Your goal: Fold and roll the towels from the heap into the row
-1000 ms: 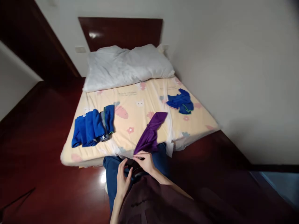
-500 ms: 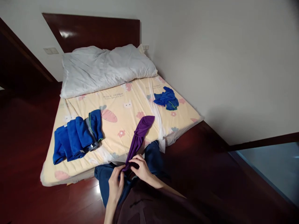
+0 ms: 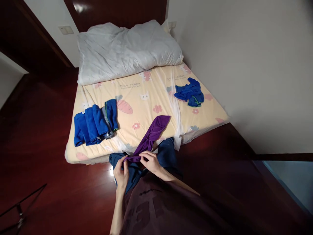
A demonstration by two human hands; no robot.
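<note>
A long purple cloth [image 3: 154, 131] runs from my lap up onto the bed, its far end pointed and loosely wrinkled. My left hand [image 3: 121, 173] pinches one corner of its near edge. A short way to the right, my right hand [image 3: 151, 162] pinches the same edge, so a strip is stretched between the two. On the left of the mattress lie several folded blue towels [image 3: 91, 127] in an overlapping row, one grey piece among them. A crumpled blue cloth [image 3: 189, 92] with green edging rests on the right side.
The bed [image 3: 151, 94] has a yellow printed sheet, with a big white pillow or quilt [image 3: 132, 49] against the dark headboard [image 3: 117, 13]. A wall [image 3: 239, 71] stands to the right. A black metal stand [image 3: 21, 209] is on the dark red floor at lower left.
My hands have moved apart, spreading the cloth's near edge sideways between them. The view has tilted down and shifted left, bringing the black stand into sight.
</note>
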